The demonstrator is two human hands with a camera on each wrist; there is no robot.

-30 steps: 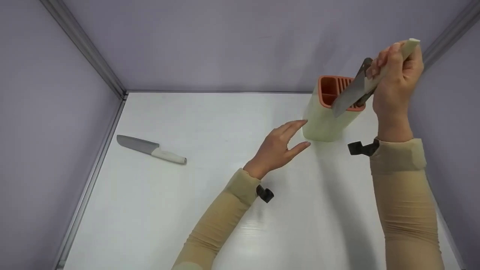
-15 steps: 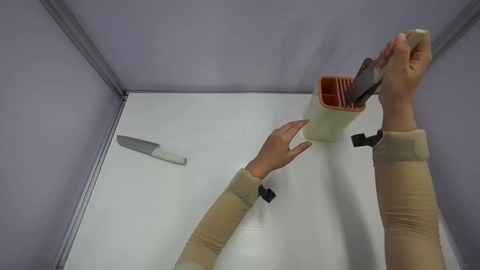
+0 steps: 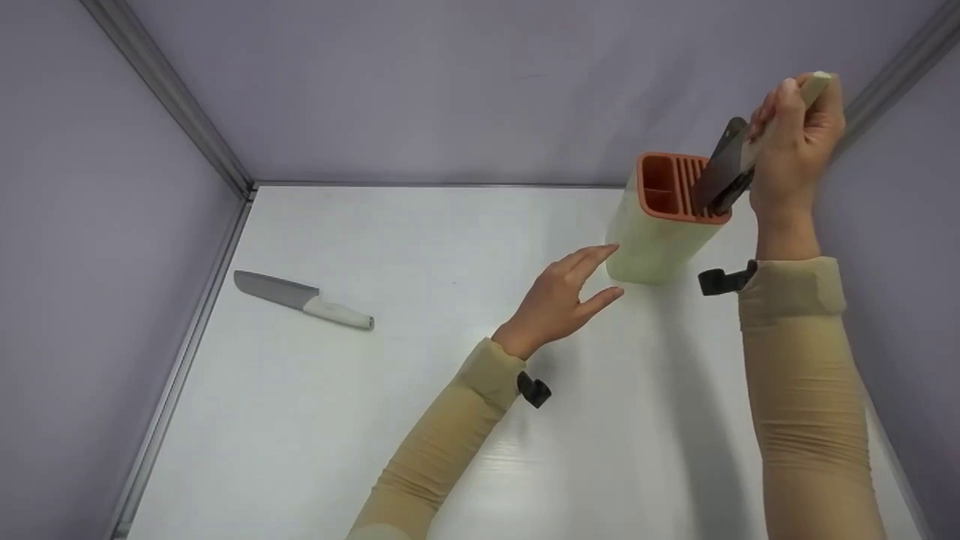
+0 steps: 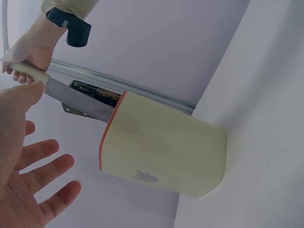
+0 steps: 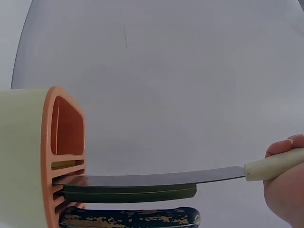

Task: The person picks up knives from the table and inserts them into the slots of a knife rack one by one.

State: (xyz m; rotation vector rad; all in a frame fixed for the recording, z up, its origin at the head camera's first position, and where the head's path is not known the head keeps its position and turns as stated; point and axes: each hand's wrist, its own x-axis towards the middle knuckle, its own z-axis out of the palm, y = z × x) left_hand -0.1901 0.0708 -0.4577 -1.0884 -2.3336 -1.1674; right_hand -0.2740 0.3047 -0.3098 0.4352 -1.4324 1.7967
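My right hand (image 3: 799, 142) grips the pale handle of a kitchen knife (image 5: 166, 178). Its blade tip sits in a slot of the knife block (image 3: 660, 247), a pale green holder with an orange slotted top. In the right wrist view, a green handle (image 5: 128, 193) and a worn dark handle (image 5: 130, 217) stick out of slots beside the blade. My left hand (image 3: 551, 304) is held with fingers and thumb spread, close to the left side of the block, with nothing in it.
A second knife (image 3: 304, 298) with a broad grey blade and white handle lies on the white table (image 3: 420, 240) at the left. Pale panel walls (image 3: 450, 90) rise behind the table and on both sides.
My right hand has brought the knife from over the block's front rim to the slots, and the blade tip has gone in. The left hand has barely moved.
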